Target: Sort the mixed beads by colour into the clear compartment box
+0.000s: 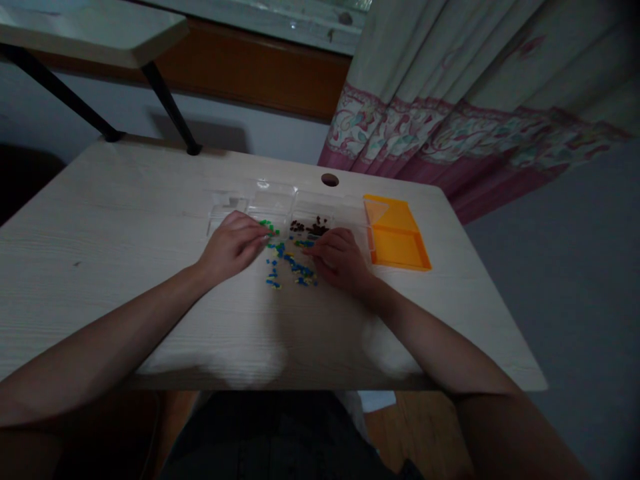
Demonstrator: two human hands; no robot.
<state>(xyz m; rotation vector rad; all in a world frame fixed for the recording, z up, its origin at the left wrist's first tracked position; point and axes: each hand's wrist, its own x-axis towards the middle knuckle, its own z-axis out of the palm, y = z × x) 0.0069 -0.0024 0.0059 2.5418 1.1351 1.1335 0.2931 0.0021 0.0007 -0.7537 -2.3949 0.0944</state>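
Mostly tiny stuff: blue and yellow bits [301,269] strewn loose on the counter [125,267], between the two hands and trailing nearer the body than the fingertips. Angular, hard-edged, probably moulded plastic; I judge each nearly weightless, stiff, hard to break, but slick and easily flicked off. Best hold: a pinch on opposite edges with thumb and forefinger tips, pressing lightly. Green bits [275,232] lie at the left hand's fingertips and just beyond; brown bits [317,230] are heaped just past the right hand. Left hand [233,245]: thumb and fingers drawn narrow; cannot tell whether a bit sits between. Right hand [343,259]: fingertips bunched low at the pile's edge, grip likewise unreadable. Beyond both, a clear box [273,193], thin-walled, glossy, divided into rectangular cells; likely rigid, light, apt to slide if nudged, best steadied by its rim. Right of the right hand, an orange tray [397,245], opaque, shallow, straight-sided, likely stiff too. Counter pale, with faint streaky grain. Past the right hand, a curtain [415,87] hangs in soft folds, scroll-patterned band above a pink hem.
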